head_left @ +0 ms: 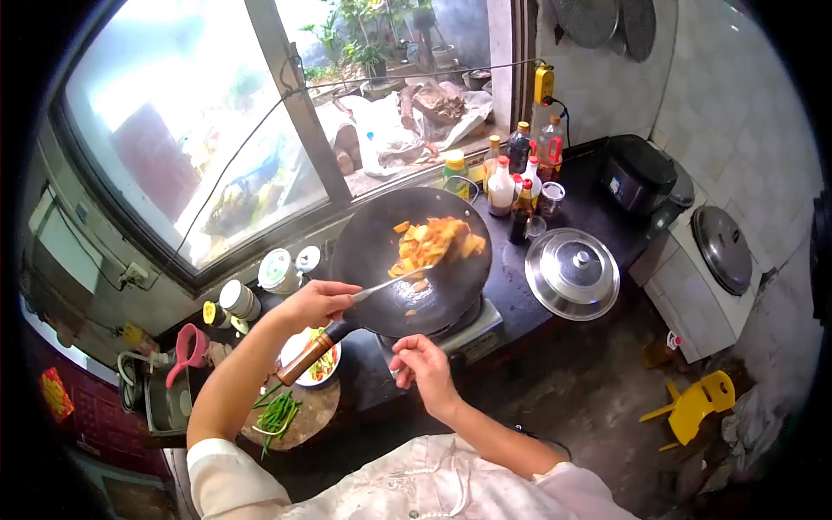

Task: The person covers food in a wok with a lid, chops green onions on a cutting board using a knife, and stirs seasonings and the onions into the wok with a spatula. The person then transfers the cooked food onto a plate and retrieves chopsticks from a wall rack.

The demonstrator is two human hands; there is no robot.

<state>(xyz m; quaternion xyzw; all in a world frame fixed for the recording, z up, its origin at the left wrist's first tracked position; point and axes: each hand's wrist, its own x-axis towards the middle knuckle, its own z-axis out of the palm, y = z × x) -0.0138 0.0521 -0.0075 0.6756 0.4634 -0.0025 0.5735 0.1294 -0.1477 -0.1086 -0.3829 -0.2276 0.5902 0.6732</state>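
A dark wok sits on the stove, its wooden handle pointing down and left. Orange-yellow food pieces lie in its upper right part. My left hand grips a metal spatula, whose far end is in among the food. Close below the wok, beside the stove's front edge, is my right hand. Its fingers are loosely curled; whether anything is between them is too small to tell. Under the wok handle stands a white plate of cut vegetables, partly hidden.
Green vegetables lie on a round board. Right of the wok are a steel lid, several bottles and a dark cooker. A sink is at left, a yellow chair on the floor.
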